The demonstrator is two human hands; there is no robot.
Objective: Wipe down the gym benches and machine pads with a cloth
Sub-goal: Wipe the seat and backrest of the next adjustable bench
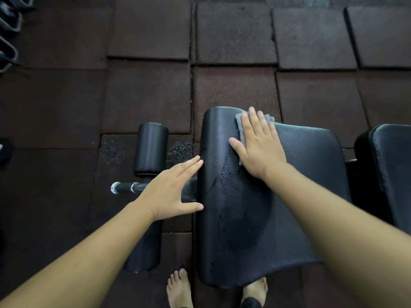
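Observation:
A black ribbed bench pad (244, 218) fills the middle of the view, with wet streaks and droplets across it. My right hand (258, 145) lies flat, fingers spread, pressing a grey cloth (241, 127) onto the pad's far end. Only the cloth's edges show around the fingers. My left hand (171, 190) is open and holds nothing. Its fingertips and thumb touch the pad's left side.
Two black foam rollers (151, 150) sit on a metal bar (126, 187) left of the pad. A second black pad (391, 161) stands at the right edge. My bare feet (179, 287) stand on the dark rubber floor tiles (233, 34). Dark equipment shows at the top left.

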